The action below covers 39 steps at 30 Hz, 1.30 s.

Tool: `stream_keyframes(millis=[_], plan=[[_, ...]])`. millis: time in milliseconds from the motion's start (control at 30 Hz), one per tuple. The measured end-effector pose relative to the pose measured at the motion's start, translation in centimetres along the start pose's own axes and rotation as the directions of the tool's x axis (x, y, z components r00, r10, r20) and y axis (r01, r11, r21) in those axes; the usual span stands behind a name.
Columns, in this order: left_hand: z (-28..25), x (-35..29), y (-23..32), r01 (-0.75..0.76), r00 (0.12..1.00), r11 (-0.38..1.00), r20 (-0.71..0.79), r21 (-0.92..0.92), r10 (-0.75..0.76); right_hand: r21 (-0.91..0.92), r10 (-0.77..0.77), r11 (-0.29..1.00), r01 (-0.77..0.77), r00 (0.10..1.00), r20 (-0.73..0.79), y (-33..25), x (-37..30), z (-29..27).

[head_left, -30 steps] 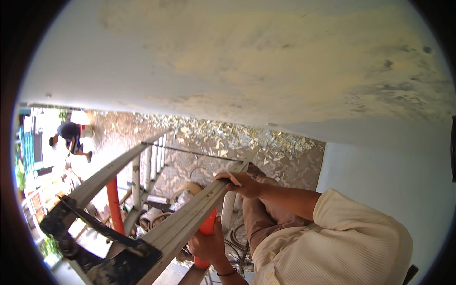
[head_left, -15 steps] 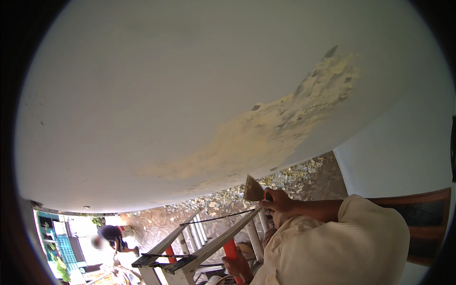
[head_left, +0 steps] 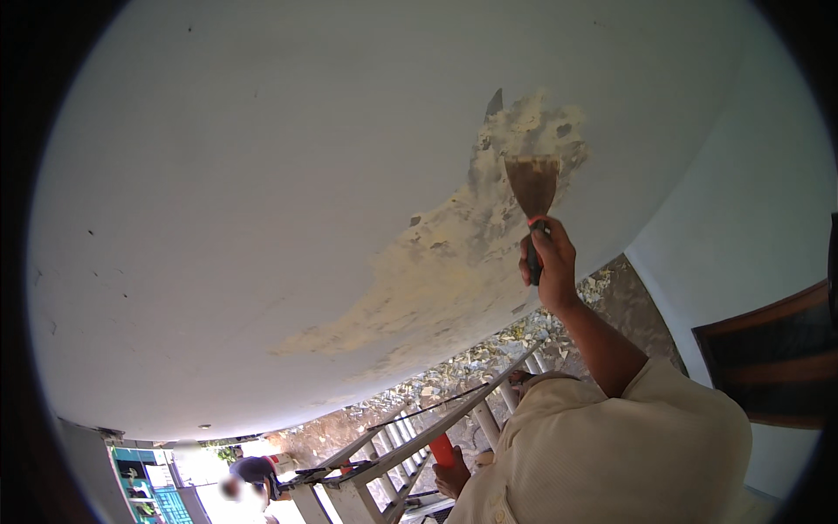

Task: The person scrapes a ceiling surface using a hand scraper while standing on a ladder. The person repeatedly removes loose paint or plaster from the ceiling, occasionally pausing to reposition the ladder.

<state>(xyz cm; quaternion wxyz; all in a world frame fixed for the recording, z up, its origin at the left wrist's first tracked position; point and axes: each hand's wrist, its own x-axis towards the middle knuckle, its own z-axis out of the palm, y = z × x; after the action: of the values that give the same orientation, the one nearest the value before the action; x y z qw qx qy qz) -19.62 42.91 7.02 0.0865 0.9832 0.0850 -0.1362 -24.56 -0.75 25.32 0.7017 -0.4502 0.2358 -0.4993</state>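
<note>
My right hand (head_left: 552,262) is raised, closed around the black-and-red handle of a paint scraper (head_left: 532,185). The scraper's wide, stained blade points up, with its edge over the upper part of a rough yellowish patch (head_left: 445,240) on the pale wall (head_left: 262,192). Whether the edge touches the wall I cannot tell. Low down, my left hand (head_left: 452,479) is wrapped around an orange-red bar (head_left: 443,450) at the ladder (head_left: 428,434). Part of that hand is hidden behind my beige shirt.
Flaked paint chips (head_left: 441,377) litter the ground along the wall's foot. A dark-paned wooden frame (head_left: 768,354) is on the right-hand wall. Another person (head_left: 253,472) bends over in the bright area at lower left, near a light bucket (head_left: 281,463).
My right hand has lifted the scraper from beside the ladder up to the wall patch. The view has shifted, while my left hand stays on the orange-red bar.
</note>
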Motion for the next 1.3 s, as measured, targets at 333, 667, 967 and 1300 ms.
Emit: stream_keyframes(millis=[333,667,967,1300], plan=[[-1.5,1.9,0.9,-0.111,0.985,0.994,0.132,-0.014,0.112,-0.066,-0.1,0.993,0.102,0.995,0.027,-3.4,3.6,1.3],[-9.7,5.3,4.3,0.08,0.453,0.909,0.828,-0.409,0.332,-0.172,-0.088,0.982,0.08,0.995,-0.04,-6.6,3.1,2.4],[-24.5,1.7,29.7,-0.998,-0.038,-0.007,-0.515,0.062,0.856,-0.171,-0.07,0.983,0.061,0.997,-0.046,-6.7,3.1,2.0],[-37.5,5.6,45.1,-0.606,-0.54,0.267,-0.634,0.749,0.554,-0.2,-0.141,0.972,0.121,0.986,-0.089,-4.9,3.6,2.9]])
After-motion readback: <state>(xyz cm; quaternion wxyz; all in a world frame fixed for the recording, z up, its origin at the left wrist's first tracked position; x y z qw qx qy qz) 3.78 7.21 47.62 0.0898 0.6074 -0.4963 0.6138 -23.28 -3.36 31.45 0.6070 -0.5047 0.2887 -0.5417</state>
